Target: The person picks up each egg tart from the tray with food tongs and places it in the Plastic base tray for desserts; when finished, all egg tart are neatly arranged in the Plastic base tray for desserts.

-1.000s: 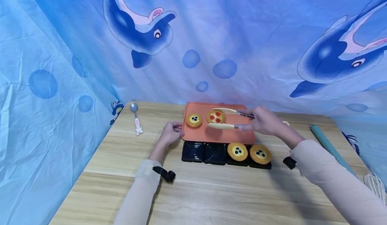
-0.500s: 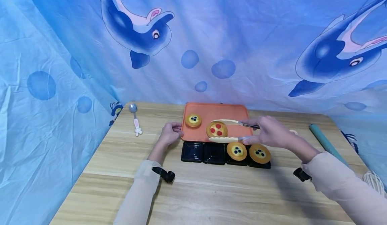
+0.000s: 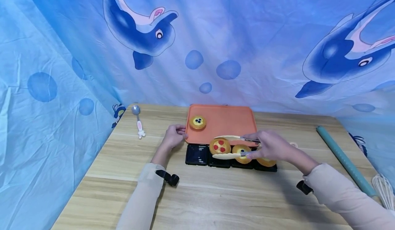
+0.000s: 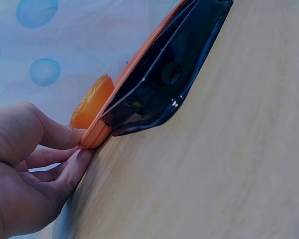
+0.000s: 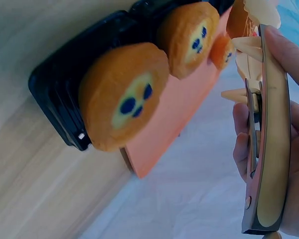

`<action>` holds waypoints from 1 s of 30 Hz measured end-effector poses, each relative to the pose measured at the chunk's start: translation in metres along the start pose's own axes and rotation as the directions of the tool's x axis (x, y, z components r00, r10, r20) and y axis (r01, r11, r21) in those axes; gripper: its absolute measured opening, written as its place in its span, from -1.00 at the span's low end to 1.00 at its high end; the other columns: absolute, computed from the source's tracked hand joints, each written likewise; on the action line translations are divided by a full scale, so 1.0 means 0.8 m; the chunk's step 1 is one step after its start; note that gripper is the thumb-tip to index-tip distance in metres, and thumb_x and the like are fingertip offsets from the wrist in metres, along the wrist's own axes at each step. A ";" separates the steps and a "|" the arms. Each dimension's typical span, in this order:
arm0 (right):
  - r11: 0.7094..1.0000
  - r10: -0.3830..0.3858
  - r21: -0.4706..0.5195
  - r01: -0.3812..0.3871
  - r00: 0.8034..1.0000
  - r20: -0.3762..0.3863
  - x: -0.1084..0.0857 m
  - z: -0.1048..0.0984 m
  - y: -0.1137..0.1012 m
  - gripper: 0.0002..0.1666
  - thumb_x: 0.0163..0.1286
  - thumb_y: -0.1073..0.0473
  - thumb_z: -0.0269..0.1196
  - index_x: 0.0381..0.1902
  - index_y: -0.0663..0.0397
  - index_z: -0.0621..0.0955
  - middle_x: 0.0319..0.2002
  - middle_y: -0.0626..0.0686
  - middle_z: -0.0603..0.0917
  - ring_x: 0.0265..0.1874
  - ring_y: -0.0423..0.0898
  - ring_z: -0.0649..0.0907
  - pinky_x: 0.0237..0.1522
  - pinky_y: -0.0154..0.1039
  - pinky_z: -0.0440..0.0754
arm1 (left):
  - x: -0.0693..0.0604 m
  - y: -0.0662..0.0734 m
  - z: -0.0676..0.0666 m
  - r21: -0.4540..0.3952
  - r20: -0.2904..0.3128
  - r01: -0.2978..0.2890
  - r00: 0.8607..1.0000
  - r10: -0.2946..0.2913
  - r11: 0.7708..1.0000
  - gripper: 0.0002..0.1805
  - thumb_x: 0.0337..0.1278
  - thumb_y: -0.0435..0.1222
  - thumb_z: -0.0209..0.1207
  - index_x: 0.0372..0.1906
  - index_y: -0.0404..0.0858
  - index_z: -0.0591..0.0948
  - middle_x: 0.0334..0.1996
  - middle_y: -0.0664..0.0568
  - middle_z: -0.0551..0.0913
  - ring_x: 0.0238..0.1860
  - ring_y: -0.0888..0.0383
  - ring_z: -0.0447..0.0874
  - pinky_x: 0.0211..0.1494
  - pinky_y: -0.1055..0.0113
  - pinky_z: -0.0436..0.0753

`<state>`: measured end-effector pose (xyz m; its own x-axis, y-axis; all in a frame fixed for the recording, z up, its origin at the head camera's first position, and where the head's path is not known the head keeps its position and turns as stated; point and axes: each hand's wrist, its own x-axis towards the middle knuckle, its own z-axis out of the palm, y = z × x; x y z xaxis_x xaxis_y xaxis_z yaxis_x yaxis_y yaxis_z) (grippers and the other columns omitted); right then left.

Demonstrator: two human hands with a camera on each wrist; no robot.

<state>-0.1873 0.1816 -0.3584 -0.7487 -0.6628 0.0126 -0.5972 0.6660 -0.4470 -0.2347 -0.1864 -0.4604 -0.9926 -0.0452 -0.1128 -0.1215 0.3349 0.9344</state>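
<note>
My left hand (image 3: pixel 173 136) pinches the left edge of the orange tray (image 3: pixel 226 120) between thumb and fingers, seen close in the left wrist view. My right hand (image 3: pixel 271 147) holds tongs (image 5: pixel 274 139) with pale scalloped tips. Between those tips is a round tart with red pieces on top (image 3: pixel 220 145), over the second compartment from the left of the black box (image 3: pixel 197 155); whether it touches the box is hidden. Two blueberry tarts (image 5: pixel 124 97) sit in the right-hand compartments, partly behind the tongs and hand in the head view. A smaller blueberry tart (image 3: pixel 197 122) lies on the tray.
A spoon with a rabbit handle (image 3: pixel 138 120) lies at the left of the wooden table (image 3: pixel 197 202). At the right are a teal rolling pin (image 3: pixel 344 159) and a whisk (image 3: pixel 383 190). A blue dolphin curtain (image 3: pixel 247 44) hangs behind.
My right hand has brought the tongs and the red-topped tart from over the orange tray toward me, to the second compartment of the black box. The left hand has stayed at the tray's edge.
</note>
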 end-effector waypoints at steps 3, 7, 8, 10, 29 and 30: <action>1.000 -0.010 0.000 0.010 1.000 0.002 0.001 0.007 0.001 -0.22 0.10 -0.10 0.52 0.22 0.15 0.61 0.15 0.12 0.65 -0.55 -0.17 0.57 -0.35 -0.17 0.60 | 0.001 -0.001 0.000 0.002 0.001 -0.002 1.000 0.002 1.000 -0.53 0.09 -0.58 0.25 0.16 -0.51 0.53 -0.04 -0.24 0.60 -0.04 -0.07 0.61 0.04 0.22 0.64; 1.000 -0.027 0.011 0.026 1.000 0.009 0.001 0.014 0.003 -0.22 0.11 -0.08 0.51 0.23 0.18 0.60 0.15 0.12 0.65 -0.22 0.02 0.70 -0.20 -0.09 0.61 | 0.001 0.001 0.001 -0.004 0.001 -0.006 1.000 0.006 1.000 -0.53 0.08 -0.58 0.25 0.16 -0.51 0.53 -0.04 -0.24 0.60 -0.04 -0.07 0.60 0.06 0.22 0.64; 0.999 -0.030 0.011 0.030 1.000 0.009 0.001 0.016 0.003 -0.22 0.11 -0.08 0.52 0.23 0.18 0.59 0.15 0.11 0.65 -0.10 0.05 0.70 -0.18 -0.09 0.61 | 0.000 0.002 0.001 -0.004 0.000 -0.006 1.000 0.006 1.000 -0.53 0.08 -0.58 0.25 0.16 -0.52 0.53 -0.04 -0.25 0.60 -0.04 -0.07 0.60 0.06 0.21 0.64; 1.000 -0.023 0.016 0.023 1.000 0.018 0.001 0.018 0.004 -0.21 0.11 -0.07 0.52 0.24 0.18 0.59 0.16 0.11 0.64 -0.05 0.06 0.69 -0.21 -0.12 0.57 | 0.000 0.002 0.001 -0.004 -0.001 -0.005 1.000 0.005 1.000 -0.53 0.08 -0.58 0.25 0.16 -0.52 0.53 -0.05 -0.24 0.60 -0.04 -0.07 0.60 0.06 0.21 0.64; 1.000 -0.001 0.015 0.000 0.998 0.055 0.001 0.023 0.014 -0.06 0.05 -0.17 0.53 0.30 0.19 0.53 0.21 0.16 0.60 -0.70 -0.31 0.35 -0.26 -0.17 0.56 | 0.003 -0.001 -0.001 -0.038 0.005 -0.016 1.000 0.017 0.999 -0.51 0.03 -0.62 0.22 0.15 -0.55 0.53 -0.07 -0.28 0.63 -0.08 -0.06 0.63 -0.02 0.28 0.67; 1.000 0.000 0.017 -0.001 0.998 0.060 0.000 0.022 0.014 -0.02 0.03 -0.18 0.54 0.31 0.22 0.51 0.22 0.18 0.58 -0.67 -0.27 0.39 -0.23 -0.14 0.56 | 0.002 -0.002 -0.001 -0.038 0.006 -0.015 1.000 0.015 0.999 -0.51 0.03 -0.62 0.22 0.15 -0.55 0.53 -0.07 -0.28 0.63 -0.08 -0.06 0.63 -0.02 0.28 0.67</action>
<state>-0.1894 0.1832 -0.3790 -0.7301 -0.6821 -0.0409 -0.5914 0.6608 -0.4622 -0.2364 -0.1873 -0.4617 -0.9944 -0.0345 -0.1003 -0.1061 0.2997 0.9481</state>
